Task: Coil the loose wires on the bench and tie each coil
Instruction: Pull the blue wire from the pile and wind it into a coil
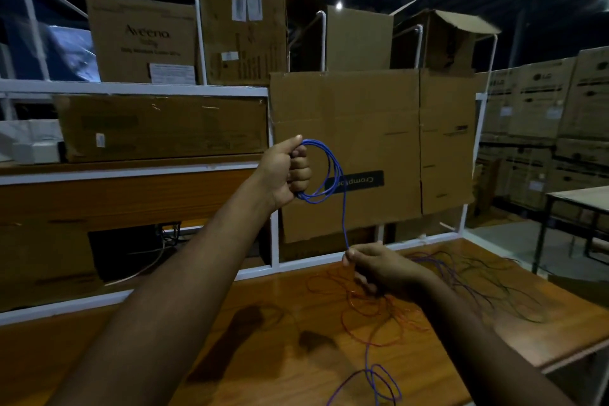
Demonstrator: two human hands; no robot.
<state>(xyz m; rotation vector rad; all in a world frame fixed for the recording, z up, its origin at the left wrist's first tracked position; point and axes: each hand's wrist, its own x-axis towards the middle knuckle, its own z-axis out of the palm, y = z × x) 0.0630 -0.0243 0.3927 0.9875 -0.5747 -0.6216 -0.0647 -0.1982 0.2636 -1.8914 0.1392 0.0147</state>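
Blue wire [379,379] trails over bench [263,356]; cardboard boxes [362,148] behind.

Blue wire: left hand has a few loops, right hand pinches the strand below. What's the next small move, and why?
Probably bring the right hand up to the left hand to lay one more loop on the blue coil. The coil is untied, and blue wire trails loose across the bench.
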